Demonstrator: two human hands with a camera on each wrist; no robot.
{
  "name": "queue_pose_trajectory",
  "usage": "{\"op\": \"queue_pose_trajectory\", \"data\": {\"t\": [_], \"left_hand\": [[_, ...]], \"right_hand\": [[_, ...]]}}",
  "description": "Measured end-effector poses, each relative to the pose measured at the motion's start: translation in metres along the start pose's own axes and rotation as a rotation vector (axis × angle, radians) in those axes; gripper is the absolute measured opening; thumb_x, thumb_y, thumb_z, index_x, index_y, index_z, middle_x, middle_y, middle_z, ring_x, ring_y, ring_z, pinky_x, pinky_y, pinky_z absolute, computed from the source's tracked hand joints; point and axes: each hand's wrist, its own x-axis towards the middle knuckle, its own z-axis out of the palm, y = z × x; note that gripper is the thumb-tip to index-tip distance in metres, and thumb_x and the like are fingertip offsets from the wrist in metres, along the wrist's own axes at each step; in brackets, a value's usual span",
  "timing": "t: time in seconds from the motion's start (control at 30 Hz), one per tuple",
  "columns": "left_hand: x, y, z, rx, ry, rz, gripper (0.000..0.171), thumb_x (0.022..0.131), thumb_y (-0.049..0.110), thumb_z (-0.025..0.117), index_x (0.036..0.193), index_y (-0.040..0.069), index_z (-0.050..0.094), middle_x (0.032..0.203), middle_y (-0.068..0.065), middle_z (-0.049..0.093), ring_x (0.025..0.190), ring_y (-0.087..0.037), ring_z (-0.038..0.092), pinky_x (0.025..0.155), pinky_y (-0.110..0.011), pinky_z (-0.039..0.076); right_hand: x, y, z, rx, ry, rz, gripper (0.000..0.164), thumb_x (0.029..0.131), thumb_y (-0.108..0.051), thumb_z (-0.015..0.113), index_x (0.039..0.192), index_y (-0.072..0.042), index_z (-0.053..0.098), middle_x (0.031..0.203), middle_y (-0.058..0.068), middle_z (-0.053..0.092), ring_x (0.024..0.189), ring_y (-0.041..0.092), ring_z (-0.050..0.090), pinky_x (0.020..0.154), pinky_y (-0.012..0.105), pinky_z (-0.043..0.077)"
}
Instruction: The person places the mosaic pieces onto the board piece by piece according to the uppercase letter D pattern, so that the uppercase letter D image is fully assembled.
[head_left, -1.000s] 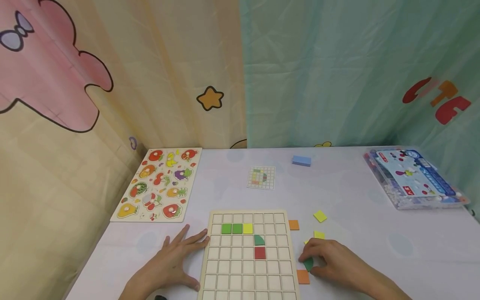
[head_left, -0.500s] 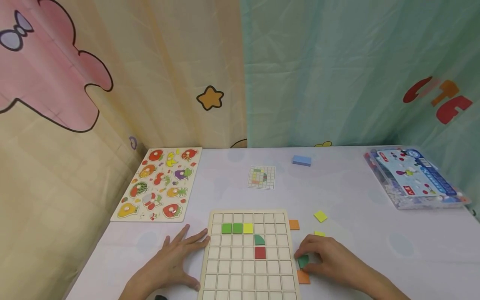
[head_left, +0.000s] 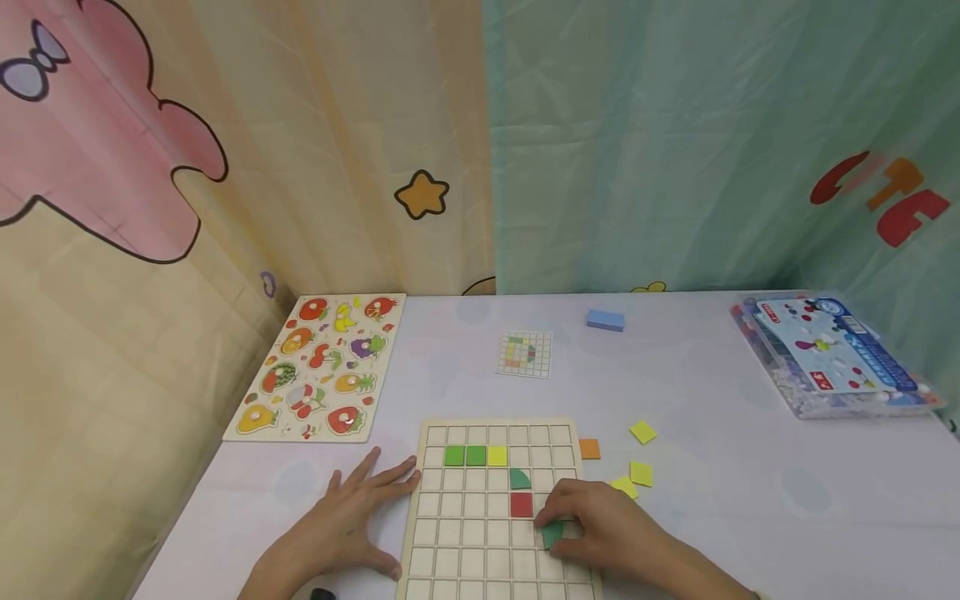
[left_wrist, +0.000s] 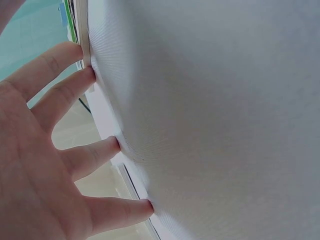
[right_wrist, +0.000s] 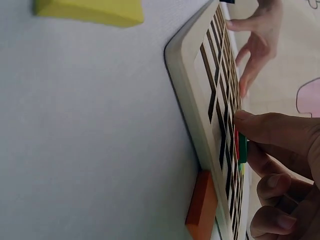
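My right hand (head_left: 600, 529) pinches a green quarter-round tile (head_left: 552, 534) between thumb and fingers, close over the right part of the wooden grid board (head_left: 450, 560). In the right wrist view the same green tile (right_wrist: 243, 148) shows edge-on at the fingertips. Spread fingers of my left hand (head_left: 341, 521) touch the board's left edge and the tabletop. Set in the board are two light green squares (head_left: 465, 456), a yellow square (head_left: 497, 456), another green quarter-round tile (head_left: 519, 479) and a red square (head_left: 521, 505) below it.
Right of the board lie an orange tile (head_left: 590, 449) and several yellow tiles (head_left: 641, 474). Farther back are a printed pattern card (head_left: 524, 354), a blue block (head_left: 605, 321), a fruit puzzle board (head_left: 315, 367) and a clear plastic box (head_left: 836, 354).
My right hand has carried the green quarter-round tile leftward from the table to over the board, uncovering the yellow tiles. It now hides the lower orange tile. The left hand stays put.
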Motion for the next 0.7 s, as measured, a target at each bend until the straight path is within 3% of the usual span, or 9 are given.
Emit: {"op": "queue_pose_trajectory", "data": {"t": [0.37,0.7], "left_hand": [[0.000,-0.001,0.001,-0.003,-0.006,-0.007,0.108,0.048,0.061,0.084,0.143,0.023,0.053,0.155,0.008,0.038,0.145,-0.046,0.018,0.093,-0.085,0.015],[0.000,-0.001,0.001,-0.018,-0.005,-0.005,0.108,0.048,0.059,0.086,0.144,0.023,0.052,0.155,0.008,0.038,0.145,-0.047,0.017,0.093,-0.085,0.014]], "right_hand": [[0.021,-0.016,0.014,-0.039,-0.027,0.025,0.023,0.075,-0.012,0.080,0.096,-0.021,0.077,0.090,-0.019,0.058,0.077,-0.003,0.053,0.068,0.017,0.046],[0.027,-0.019,0.020,-0.098,-0.045,0.060,0.023,0.075,-0.014,0.081,0.095,-0.023,0.076,0.098,-0.020,0.060,0.095,0.000,0.061,0.076,0.022,0.051]]}}
